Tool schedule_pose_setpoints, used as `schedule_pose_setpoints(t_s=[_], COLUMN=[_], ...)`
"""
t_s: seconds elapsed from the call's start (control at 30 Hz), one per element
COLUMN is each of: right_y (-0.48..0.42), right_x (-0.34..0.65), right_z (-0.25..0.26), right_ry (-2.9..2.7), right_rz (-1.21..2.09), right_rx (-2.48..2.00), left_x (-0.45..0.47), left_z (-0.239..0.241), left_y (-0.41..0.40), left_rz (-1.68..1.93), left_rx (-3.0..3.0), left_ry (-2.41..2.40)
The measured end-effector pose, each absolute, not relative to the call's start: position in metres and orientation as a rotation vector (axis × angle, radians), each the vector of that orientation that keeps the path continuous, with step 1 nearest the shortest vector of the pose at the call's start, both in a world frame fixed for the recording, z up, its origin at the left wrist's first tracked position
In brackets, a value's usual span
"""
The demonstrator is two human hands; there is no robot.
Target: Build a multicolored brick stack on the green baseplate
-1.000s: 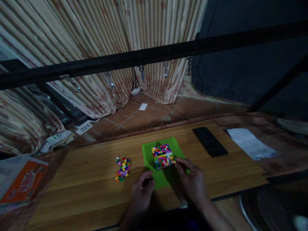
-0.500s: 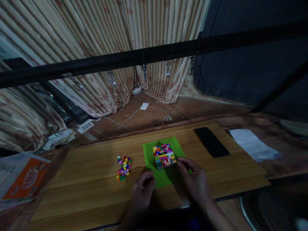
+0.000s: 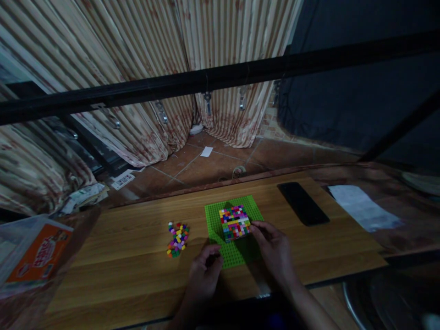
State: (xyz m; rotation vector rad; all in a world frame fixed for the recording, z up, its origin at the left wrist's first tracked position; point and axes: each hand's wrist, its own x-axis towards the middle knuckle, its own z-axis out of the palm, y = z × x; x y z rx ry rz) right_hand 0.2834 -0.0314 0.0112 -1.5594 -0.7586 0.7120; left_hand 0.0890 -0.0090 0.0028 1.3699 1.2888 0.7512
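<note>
Looks like a room in a home from here: long striped curtains (image 3: pixel 227 39) reach down to brown floor tiles (image 3: pixel 187 160), and colourful toy bricks (image 3: pixel 178 239) lie on a wood-grain tabletop (image 3: pixel 120 256)

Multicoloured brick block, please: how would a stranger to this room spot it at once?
On the wooden table, look for the green studded baseplate. The multicoloured brick block sits on it, with the right hand at its right edge. Its bricks are packed tightly into one raised, squarish block, unlike the loose bricks scattered to its left.
</note>
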Motion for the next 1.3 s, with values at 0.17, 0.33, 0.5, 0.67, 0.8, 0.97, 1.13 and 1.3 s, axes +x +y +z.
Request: schedule_pose_setpoints(t_s=[0.17, 0.33, 0.5, 0.67, 0.8, 0.97, 1.13, 1.3], right_y=[-0.031, -0.030, -0.032, -0.047, -0.059, -0.058, -0.046, -0.037], right_x=[0.282, 0.282, 0.286, 0.286, 0.276, 0.259, 0.258, 0.280], right_z=[0.012, 0.012, 0.011, 0.005, 0.000, -0.006, 0.000, 0.012], right_ry=[-0.738, -0.758, -0.803, -0.787, -0.799, -0.858, -0.838, -0.768], right_rz=[0.725, 0.702, 0.729, 0.647, 0.706, 0.766, 0.766, 0.689], right_rx=[-1.522, -1.530, -1.560, -1.622, -1.643, -1.573, -1.525, -1.519], left_x=[0.090, 0.091, 0.093, 0.100, 0.113, 0.123, 0.128, 0.141], left_z=[0.000, 0.003, 0.009, 0.019, 0.034, 0.039, 0.030, 0.026], left_y=[-0.007, -0.010, -0.007, 0.025, 0.053, 0.068, 0.066, 0.053], left_rz=[0.736, 0.727, 0.813, 0.919, 0.771, 0.577, 0.641, 0.746], left_rx=[1.383, 1.406, 1.435, 1.618, 1.773, 1.748, 1.695, 1.665], left_ry=[1.290, 1.286, 1.336, 1.387, 1.286, 1.139, 1.079, 1.129])
